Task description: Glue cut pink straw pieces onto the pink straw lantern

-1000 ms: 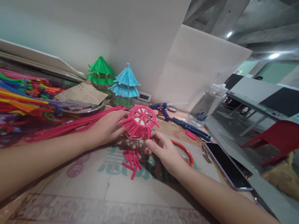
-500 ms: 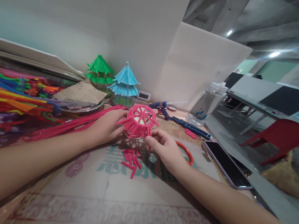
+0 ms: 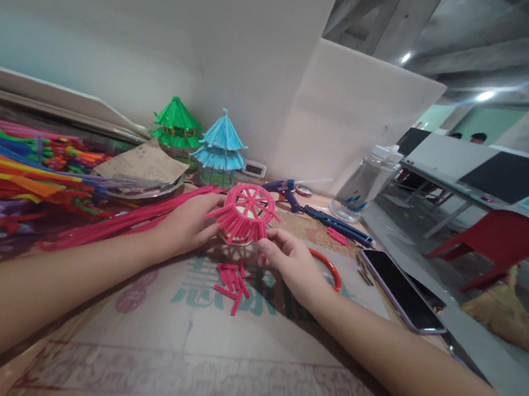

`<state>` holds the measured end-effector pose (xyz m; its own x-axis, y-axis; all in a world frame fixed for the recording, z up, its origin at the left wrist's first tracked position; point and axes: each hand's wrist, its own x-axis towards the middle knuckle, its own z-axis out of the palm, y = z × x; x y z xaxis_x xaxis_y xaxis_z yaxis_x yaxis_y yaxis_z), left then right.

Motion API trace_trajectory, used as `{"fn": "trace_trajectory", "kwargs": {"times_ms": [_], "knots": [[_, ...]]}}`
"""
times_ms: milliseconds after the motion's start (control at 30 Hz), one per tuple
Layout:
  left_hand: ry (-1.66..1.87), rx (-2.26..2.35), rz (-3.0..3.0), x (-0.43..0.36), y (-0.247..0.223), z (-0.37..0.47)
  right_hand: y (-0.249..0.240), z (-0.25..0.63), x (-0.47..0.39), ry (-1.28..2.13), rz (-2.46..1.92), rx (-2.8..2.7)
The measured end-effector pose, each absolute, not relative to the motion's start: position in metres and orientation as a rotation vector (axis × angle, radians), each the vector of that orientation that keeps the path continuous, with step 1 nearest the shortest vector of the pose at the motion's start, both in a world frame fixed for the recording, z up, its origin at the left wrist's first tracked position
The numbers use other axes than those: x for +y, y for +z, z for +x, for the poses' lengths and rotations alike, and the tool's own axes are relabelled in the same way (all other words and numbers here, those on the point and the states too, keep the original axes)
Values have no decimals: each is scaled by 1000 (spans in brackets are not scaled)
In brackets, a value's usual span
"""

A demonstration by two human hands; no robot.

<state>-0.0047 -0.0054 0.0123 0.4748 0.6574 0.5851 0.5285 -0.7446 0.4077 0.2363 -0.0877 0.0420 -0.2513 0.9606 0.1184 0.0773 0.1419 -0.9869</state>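
Observation:
A pink pipe-cleaner roof (image 3: 246, 212), round with a spoked top and slanting strips along its near side, is held up between both hands. My left hand (image 3: 194, 220) grips its left edge, fingers partly hidden behind it. My right hand (image 3: 285, 255) pinches at the lower right rim with thumb and forefinger, seemingly on the end of a pink strip. Just below lie several short cut pink pipe-cleaner pieces (image 3: 233, 281) on the printed cardboard (image 3: 199, 343). Long pink pipe cleaners (image 3: 122, 225) run under and beside my left forearm.
Green (image 3: 175, 122) and blue (image 3: 221, 140) pavilion models stand at the back. A glue gun (image 3: 286, 191), dark-blue tool (image 3: 338, 226), water bottle (image 3: 365, 184) and phone (image 3: 403, 292) are on the right. An orange handle (image 3: 331, 267) sits behind my right wrist; colourful pipe cleaners (image 3: 8, 182) fill the left.
Both hands keep their hold on the pink roof, which has barely shifted. In the far background, another head now shows above the partition.

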Motion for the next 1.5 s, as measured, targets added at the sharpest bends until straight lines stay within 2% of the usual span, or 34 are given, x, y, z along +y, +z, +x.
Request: {"fn": "trace_trajectory", "kwargs": {"times_ms": [133,333,567,800,1033,1167,1267,1400,1500], "knots": [[1131,1040,2533,-5,12,-5,41,241,-85,1145,-1037,-1496],[1164,1050,2647,-10,18,-5,54,252,-88,691,-1017,-1591],[1211,1041,2789,-13,19,-6,78,255,-92,447,-1091,-1873],[1230,983,2885,-17,18,-5,76,261,-88,208,-1064,-2051],[1228,979,2900,-17,17,-6,74,255,-90,343,-1050,-1901],[1200,1015,2900,-17,19,-5,83,258,-92,408,-812,-1832],[1215,1014,2891,-16,19,-5,92,259,-96,654,-628,-1748],[1218,1038,2820,-12,17,-6,104,261,-100,1033,-606,-1642],[1183,1061,2738,-9,16,-6,110,266,-98,1061,-686,-1614]]}}
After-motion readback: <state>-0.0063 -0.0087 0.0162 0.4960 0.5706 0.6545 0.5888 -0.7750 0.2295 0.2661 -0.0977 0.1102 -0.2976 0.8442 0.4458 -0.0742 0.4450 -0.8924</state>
